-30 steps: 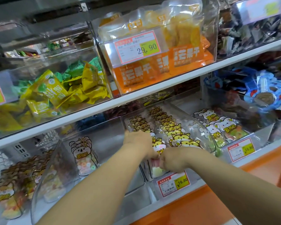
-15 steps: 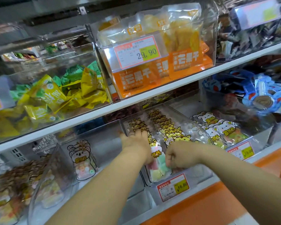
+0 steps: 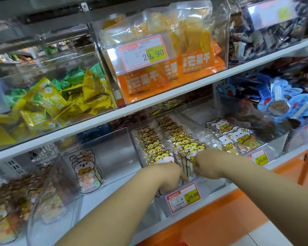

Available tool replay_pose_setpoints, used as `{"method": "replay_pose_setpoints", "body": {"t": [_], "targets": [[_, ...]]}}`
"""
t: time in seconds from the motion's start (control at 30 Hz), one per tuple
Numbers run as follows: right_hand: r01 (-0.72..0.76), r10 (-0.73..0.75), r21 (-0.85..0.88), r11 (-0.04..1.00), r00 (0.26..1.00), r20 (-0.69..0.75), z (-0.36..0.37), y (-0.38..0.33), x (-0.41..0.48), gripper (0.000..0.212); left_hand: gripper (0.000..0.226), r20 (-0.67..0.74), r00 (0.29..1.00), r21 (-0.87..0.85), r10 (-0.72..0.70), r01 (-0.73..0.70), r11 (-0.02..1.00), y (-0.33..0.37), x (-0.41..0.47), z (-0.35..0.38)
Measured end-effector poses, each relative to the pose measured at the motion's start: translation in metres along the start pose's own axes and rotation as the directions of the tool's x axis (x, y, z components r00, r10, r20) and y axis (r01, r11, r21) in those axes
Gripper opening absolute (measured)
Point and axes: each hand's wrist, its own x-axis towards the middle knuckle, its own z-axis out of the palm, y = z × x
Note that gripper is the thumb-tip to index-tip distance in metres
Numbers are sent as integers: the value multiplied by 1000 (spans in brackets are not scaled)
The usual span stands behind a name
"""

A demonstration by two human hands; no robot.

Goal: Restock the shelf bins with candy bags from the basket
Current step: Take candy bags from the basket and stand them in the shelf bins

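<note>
- Both hands have dropped lower and drawn closer together at the front of the middle bin (image 3: 213, 185). Less of the bag between them shows than half a second ago.
- The left hand (image 3: 169, 176) is at the bin's front left, fingers curled down and thumb stretched toward the front candy bag (image 3: 186, 168), gripping its left edge.
- The right hand (image 3: 204, 166) is at the bin's front right, balled tight against the same bag's right edge and pinching it. Its fingertips are hidden.
- The front candy bag stands upright inside the bin, just behind the price tag (image 3: 183, 197).
- Two rows of cat-faced candy bags (image 3: 155, 146) fill the bin behind the hands.
- Koala bags (image 3: 86, 173) stand in the bin to its left, rabbit bags (image 3: 238, 137) in the bin to its right.
</note>
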Motion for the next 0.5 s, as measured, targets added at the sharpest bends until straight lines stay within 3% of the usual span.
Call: {"method": "replay_pose_setpoints", "body": {"t": [0.17,0.27,0.37,0.5], "targets": [[21,-24,-43,999,998,-55,2,2,-8,36,36,-96,987,-20,-127,125,992,-3,12,10],[12,-14,-66,998,999,-41,0,-1,-14,43,28,-115,986,-56,-124,118,991,-2,10,10],[27,-27,-93,995,1000,-3,-2,-1,-14,40,28,-61,995,-51,-77,73,996,1,0,-1],[36,-42,-126,991,998,-45,-2,1,-21,39,33,-146,986,-81,-85,73,994,6,-15,-10]]}}
